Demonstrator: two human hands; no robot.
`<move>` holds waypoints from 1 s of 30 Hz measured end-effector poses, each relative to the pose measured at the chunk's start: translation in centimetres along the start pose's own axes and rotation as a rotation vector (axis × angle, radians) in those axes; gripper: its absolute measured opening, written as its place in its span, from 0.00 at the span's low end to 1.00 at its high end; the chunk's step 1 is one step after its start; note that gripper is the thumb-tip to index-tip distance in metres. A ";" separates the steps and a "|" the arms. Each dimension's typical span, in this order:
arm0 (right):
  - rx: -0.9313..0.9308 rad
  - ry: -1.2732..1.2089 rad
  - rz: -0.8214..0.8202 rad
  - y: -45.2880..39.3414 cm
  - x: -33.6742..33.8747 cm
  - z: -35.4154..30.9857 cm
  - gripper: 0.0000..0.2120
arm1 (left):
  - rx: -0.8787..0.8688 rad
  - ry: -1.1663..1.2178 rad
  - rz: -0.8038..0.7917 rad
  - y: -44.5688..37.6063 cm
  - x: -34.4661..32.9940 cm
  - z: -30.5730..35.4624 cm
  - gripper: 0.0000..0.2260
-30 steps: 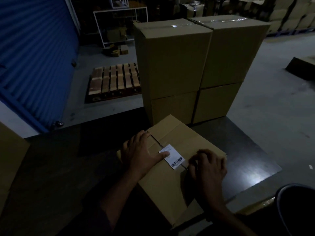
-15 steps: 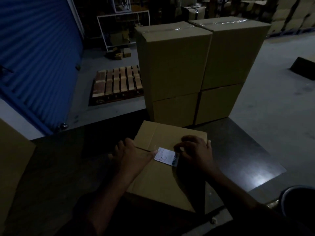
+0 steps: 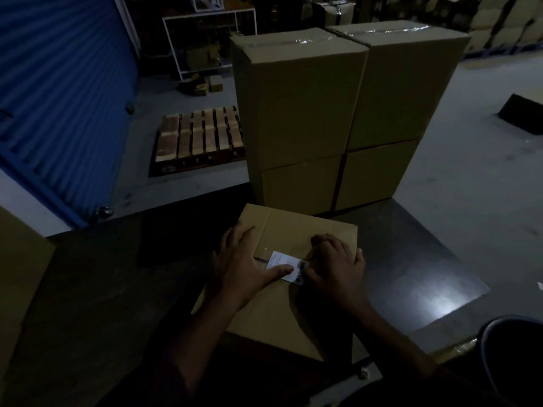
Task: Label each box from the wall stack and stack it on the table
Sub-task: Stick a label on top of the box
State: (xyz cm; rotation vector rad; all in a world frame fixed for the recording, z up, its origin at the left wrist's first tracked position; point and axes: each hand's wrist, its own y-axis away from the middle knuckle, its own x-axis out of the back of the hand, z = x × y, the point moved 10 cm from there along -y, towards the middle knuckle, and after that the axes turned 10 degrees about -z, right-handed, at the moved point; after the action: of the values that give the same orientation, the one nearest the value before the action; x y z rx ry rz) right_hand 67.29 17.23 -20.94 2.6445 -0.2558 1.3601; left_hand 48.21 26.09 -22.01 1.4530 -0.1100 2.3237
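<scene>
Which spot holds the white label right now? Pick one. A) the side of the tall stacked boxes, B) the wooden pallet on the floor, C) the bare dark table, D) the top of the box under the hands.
D: the white label lies flat on top of the cardboard box, with the left hand thumb and the right hand fingers pressing on it.

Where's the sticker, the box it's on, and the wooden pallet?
Sticker [image 3: 279, 261]: head view, its white middle.
Box [image 3: 305, 227]: head view, bare top flap.
Pallet [image 3: 199, 136]: head view, top slats.
</scene>
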 end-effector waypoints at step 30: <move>0.315 0.002 -0.184 -2.2 -0.4 -0.4 0.23 | 0.239 0.123 0.215 3.0 0.7 -5.1 0.42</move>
State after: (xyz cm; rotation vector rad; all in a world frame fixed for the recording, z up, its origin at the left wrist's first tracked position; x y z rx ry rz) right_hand 67.25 19.47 -21.17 2.8259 0.2168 1.4432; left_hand 42.49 24.96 -23.31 1.4654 0.0511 2.6718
